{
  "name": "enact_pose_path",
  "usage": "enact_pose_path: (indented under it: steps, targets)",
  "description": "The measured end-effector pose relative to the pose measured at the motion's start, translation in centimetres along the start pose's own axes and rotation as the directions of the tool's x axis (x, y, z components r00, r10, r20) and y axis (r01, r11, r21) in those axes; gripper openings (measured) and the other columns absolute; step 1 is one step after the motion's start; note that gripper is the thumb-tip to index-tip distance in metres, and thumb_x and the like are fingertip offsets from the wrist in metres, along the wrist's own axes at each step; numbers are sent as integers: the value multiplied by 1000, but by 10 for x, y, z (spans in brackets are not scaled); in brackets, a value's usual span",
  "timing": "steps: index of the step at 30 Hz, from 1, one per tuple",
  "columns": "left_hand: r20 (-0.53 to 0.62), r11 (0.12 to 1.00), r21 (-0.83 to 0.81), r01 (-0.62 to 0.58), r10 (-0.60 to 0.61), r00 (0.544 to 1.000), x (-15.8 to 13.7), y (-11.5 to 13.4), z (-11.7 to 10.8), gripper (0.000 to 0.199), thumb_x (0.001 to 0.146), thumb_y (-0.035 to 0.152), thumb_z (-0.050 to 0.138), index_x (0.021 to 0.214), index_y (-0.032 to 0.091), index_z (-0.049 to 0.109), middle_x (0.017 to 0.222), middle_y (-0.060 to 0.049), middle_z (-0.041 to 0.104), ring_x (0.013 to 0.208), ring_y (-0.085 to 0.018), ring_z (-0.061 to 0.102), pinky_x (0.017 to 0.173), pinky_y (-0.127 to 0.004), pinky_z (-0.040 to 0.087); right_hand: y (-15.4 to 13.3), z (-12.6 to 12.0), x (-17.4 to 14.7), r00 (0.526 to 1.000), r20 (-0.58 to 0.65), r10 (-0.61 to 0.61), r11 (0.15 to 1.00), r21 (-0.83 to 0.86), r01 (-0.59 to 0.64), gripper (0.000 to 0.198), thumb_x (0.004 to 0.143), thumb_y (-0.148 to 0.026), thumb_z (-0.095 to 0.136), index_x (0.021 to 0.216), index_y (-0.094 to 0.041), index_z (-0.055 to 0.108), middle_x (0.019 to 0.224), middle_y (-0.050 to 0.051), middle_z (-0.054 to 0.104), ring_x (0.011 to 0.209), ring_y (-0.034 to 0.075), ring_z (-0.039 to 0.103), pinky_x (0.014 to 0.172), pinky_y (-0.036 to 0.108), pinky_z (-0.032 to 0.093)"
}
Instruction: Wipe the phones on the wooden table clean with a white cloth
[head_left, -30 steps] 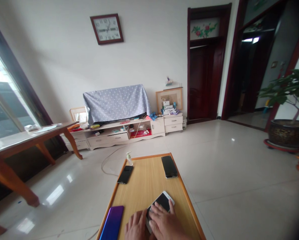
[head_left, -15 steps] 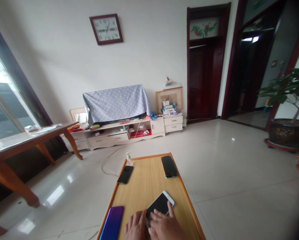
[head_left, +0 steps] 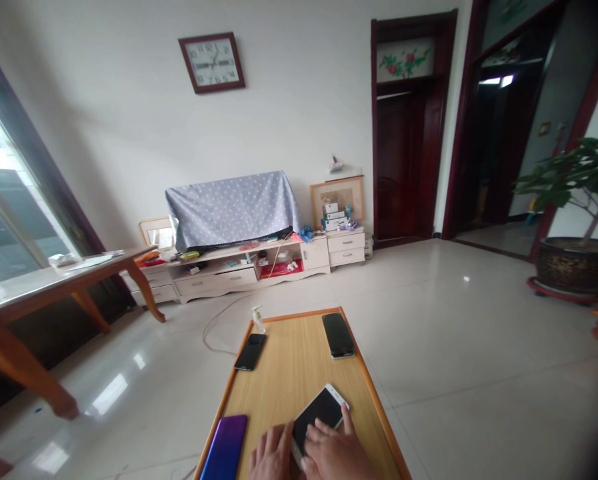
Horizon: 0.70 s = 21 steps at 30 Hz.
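A white smartphone (head_left: pixel 321 415) with a dark screen lies slanted on the small wooden table (head_left: pixel 283 373). My left hand (head_left: pixel 271 455) holds the phone by its lower left edge, fingers close together. My right hand (head_left: pixel 336 453) rests over the lower part of the screen with its fingers spread, one of them stretched to the phone's right edge. Whatever may lie under the right palm is hidden. Left of my hands is a phone with a purple-blue back (head_left: pixel 225 448), cut off by the frame.
Farther up the table lie a black phone (head_left: pixel 251 352) at left and another dark phone (head_left: pixel 338 335) at right. A clear pump bottle (head_left: pixel 259 320) stands at the far left corner. Beyond are a white cabinet (head_left: pixel 219 283), a larger table (head_left: pixel 63 273) and a potted plant (head_left: pixel 576 263).
My right hand has slid slightly to the right across the phone's screen, with its outstretched finger now at the right edge. My left hand stays at the phone's left edge.
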<state>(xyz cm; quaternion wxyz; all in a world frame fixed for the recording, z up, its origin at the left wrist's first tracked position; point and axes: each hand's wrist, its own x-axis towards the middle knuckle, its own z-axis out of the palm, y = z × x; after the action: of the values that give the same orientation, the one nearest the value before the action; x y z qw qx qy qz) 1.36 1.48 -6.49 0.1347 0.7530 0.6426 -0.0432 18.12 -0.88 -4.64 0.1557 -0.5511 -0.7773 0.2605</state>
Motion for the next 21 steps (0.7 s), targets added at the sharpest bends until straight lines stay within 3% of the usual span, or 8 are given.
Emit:
enact_pose_path:
  steps: [9, 16, 21]
  targets:
    - [-31, 1000, -7, 7, -7, 1000, -3, 6, -1, 76, 76, 47, 51, 148, 24, 45, 147, -9, 51, 135, -30, 44, 108, -40, 36, 10, 1, 2, 995, -90, 31, 999, -20, -33, 45, 100, -39, 41, 143, -31, 52, 152, 8, 46, 144, 26, 36, 118, 64, -5]
    - [-24, 1000, -13, 11, -11, 1000, 0, 2, 2, 78, 75, 45, 54, 149, 24, 43, 149, -9, 50, 136, -31, 43, 109, -43, 36, 0, -7, -5, 996, -13, 83, 995, -47, -84, 41, 97, -39, 43, 130, -27, 65, 143, 10, 57, 141, 32, 41, 117, 66, -5]
    - [-44, 1000, -10, -9, 8, 999, -1, 3, 3, 76, 78, 51, 51, 148, 23, 45, 148, -10, 51, 135, -31, 44, 108, -43, 37, 5, -8, -7, 995, -33, 96, 995, -6, -96, 46, 99, -43, 41, 142, -30, 54, 151, 7, 48, 145, 32, 34, 116, 68, -5]
